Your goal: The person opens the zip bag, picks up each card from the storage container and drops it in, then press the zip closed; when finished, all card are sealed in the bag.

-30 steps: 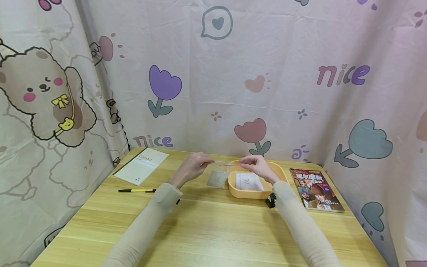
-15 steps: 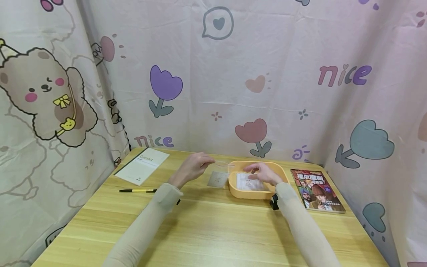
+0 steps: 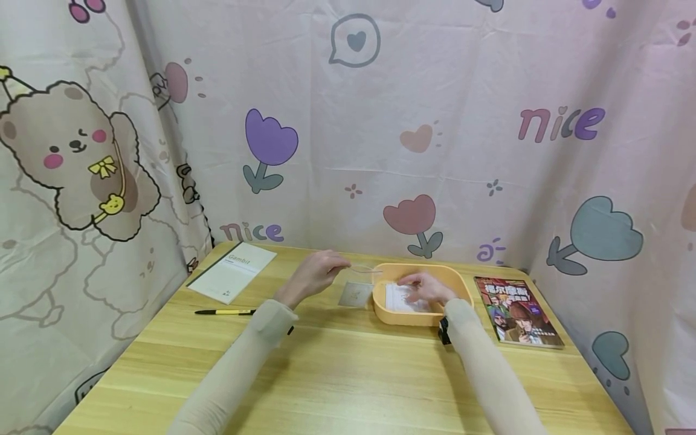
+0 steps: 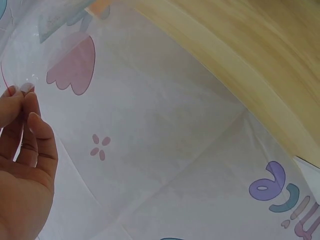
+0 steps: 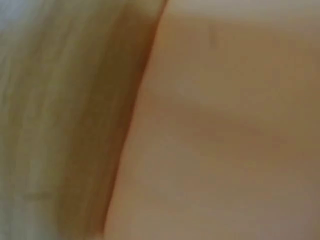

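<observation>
My left hand (image 3: 318,272) pinches the edge of a clear plastic zip bag (image 3: 363,269), held up left of the orange-yellow tray (image 3: 380,313). In the left wrist view, thumb and fingertips meet at the bag's edge, where a thin red line (image 4: 4,77) runs. Just below the bag in the head view is a greyish square (image 3: 356,294) with faint markings. My right hand (image 3: 429,287) reaches down into the tray, fingers apart over white sheets (image 3: 399,298) with small printed figures. The right wrist view shows only blurred skin and wood.
A pale notebook marked Gambit (image 3: 232,273) lies at the back left, with a yellow-and-black pen (image 3: 224,312) in front of it. Right of the tray lies a colourful magazine (image 3: 518,311). A printed curtain (image 3: 348,151) hangs behind the wooden table (image 3: 348,380).
My right hand has let go of the bag's edge and moved down into the tray over the white sheets. My left hand stays in place, holding the bag.
</observation>
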{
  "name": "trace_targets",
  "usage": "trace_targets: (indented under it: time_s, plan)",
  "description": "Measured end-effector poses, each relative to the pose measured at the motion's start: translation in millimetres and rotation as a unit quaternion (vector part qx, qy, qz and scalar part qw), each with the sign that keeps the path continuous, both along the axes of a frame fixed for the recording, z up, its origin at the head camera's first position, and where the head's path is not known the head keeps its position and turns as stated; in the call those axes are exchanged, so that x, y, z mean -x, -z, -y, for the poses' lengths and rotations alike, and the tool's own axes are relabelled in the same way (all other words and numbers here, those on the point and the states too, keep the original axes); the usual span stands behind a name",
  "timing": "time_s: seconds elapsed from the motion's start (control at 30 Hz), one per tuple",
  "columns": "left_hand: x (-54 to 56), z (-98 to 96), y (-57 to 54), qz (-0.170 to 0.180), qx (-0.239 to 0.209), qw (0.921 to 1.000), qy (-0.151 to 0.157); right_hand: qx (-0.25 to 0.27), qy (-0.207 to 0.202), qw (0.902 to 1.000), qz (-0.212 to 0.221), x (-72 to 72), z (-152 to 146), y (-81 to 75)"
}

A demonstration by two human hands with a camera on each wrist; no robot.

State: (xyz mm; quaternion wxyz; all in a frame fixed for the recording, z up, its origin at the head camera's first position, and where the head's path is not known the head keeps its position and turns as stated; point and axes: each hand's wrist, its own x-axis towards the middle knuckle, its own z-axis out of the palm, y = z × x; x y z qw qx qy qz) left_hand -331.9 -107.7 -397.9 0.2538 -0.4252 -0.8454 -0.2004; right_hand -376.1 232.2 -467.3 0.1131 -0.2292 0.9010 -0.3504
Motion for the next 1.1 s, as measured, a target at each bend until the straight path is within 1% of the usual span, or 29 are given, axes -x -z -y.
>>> trace_targets:
  time_s: [0.2, 0.43, 0.6, 0.77, 0.9, 1.1]
  plan:
    - [0.3, 0.5, 1.4, 0.005, -0.004, 1.0, 0.001, -0.009, 0.007, 0.9998, 0.018, 0.4, -0.6, 5.8]
    - [0.4, 1.1, 1.6, 0.002, -0.004, 1.0, 0.0, -0.019, 0.007, 0.9996, 0.021, 1.7, 0.8, 9.4]
    - [0.1, 1.3, 1.6, 0.003, -0.002, 1.0, 0.0, -0.013, -0.003, 0.9999, 0.002, 2.0, -0.7, 11.5]
    - [0.0, 1.4, 1.5, 0.005, 0.0, 1.0, 0.0, -0.006, -0.018, 0.9992, -0.035, 2.8, -1.6, 12.5]
    - [-0.5, 1.3, 1.1, 0.002, -0.003, 1.0, 0.0, 0.012, -0.011, 0.9989, -0.043, 3.1, 0.1, 11.7]
    - [-0.5, 1.6, 0.6, 0.005, -0.01, 0.9999, 0.004, 0.075, 0.023, 0.9967, -0.021, 0.5, 0.8, 6.9]
